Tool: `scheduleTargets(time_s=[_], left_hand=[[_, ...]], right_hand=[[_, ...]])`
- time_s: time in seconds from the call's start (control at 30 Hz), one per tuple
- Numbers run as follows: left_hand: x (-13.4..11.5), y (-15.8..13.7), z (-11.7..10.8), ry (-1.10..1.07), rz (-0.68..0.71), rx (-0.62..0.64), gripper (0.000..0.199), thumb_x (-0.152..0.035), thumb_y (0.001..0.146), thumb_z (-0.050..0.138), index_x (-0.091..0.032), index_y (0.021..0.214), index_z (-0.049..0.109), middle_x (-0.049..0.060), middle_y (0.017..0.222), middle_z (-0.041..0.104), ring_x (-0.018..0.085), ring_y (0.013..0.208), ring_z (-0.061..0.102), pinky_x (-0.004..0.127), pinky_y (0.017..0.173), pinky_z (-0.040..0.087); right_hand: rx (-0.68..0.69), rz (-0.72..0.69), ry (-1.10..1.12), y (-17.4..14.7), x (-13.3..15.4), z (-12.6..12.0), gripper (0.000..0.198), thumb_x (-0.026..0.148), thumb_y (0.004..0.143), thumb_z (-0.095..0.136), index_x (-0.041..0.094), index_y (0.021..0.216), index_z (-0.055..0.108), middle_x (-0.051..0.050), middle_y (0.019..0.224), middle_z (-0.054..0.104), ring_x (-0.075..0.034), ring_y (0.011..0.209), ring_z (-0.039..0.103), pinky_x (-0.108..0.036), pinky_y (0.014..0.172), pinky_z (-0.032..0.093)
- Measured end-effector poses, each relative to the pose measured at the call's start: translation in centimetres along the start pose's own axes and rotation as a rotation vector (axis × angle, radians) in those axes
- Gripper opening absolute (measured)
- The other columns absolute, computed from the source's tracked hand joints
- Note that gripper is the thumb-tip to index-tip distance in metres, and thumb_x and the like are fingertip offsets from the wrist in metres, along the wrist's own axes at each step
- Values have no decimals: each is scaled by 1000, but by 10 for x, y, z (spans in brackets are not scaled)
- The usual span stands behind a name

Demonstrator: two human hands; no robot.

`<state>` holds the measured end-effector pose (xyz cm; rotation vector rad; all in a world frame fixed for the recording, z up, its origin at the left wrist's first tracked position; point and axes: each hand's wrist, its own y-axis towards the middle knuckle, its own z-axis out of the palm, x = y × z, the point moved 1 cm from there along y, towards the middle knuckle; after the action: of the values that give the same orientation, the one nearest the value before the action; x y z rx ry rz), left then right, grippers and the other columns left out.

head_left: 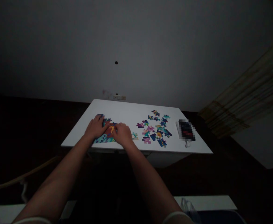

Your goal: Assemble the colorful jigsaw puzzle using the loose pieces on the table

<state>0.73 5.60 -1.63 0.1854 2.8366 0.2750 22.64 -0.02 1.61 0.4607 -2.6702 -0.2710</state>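
Observation:
A partly joined jigsaw puzzle (105,137), teal, brown and dark blue, lies at the left of the white table. My left hand (95,127) rests flat across its left side with the fingers stretched out, covering part of the picture. At the puzzle's right edge, my right hand (123,133) has its fingers curled together on a puzzle piece (112,129) with a yellow-orange pattern; the fingertips are partly hidden. Just right of that hand lies a pale loose piece (134,136). Several more loose puzzle pieces (159,134) are scattered farther right, some overlapping.
Near the right end of the white table (127,109) lies a blurred dark box or package (186,130). A wall with a socket strip (119,97) stands behind the table. A striped curtain (239,93) hangs at the right. The room is dim.

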Motion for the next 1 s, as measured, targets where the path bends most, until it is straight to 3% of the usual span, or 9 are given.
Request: scheduleTargets(time_s=[0.13, 0.33, 0.6, 0.83, 1.0], left_hand=[[-2, -2, -2, 20, -23, -52, 81, -71, 109, 47, -14, 164, 65, 26, 166, 60, 45, 156, 56, 57, 134, 42], [-5, -5, -7, 9, -7, -84, 74, -66, 109, 51, -14, 159, 69, 24, 161, 66, 44, 148, 62, 58, 130, 45], [-7, -9, -5, 32, -68, -120, 69, -65, 109, 52, -21, 158, 71, 19, 169, 64, 43, 155, 58, 61, 131, 44], [-11, -10, -9, 68, -47, -52, 71, -61, 111, 46, -20, 167, 63, 17, 181, 53, 44, 161, 50, 61, 133, 40], [-12, -10, -11, 54, -51, -26, 73, -64, 111, 44, -23, 169, 61, 14, 181, 53, 45, 163, 47, 62, 133, 36]], right_hand=[[-5, -5, 3, 0, -1, 2, 22, 32, 112, 62, 22, 117, 81, -12, 121, 82, -28, 113, 70, -38, 95, 49], [-11, 3, 1, 0, -2, 6, 22, 32, 113, 61, 22, 117, 81, -12, 119, 81, -27, 110, 69, -37, 94, 48], [4, 1, -30, 0, -1, 4, 24, 33, 115, 59, 22, 114, 81, -12, 118, 81, -27, 109, 70, -37, 92, 46], [7, 0, -21, 0, -1, 4, 22, 31, 114, 60, 22, 114, 80, -11, 118, 81, -27, 110, 70, -36, 93, 45], [2, 2, -9, 1, -2, 6, 22, 31, 114, 60, 22, 111, 80, -10, 116, 81, -26, 109, 70, -36, 91, 45]])
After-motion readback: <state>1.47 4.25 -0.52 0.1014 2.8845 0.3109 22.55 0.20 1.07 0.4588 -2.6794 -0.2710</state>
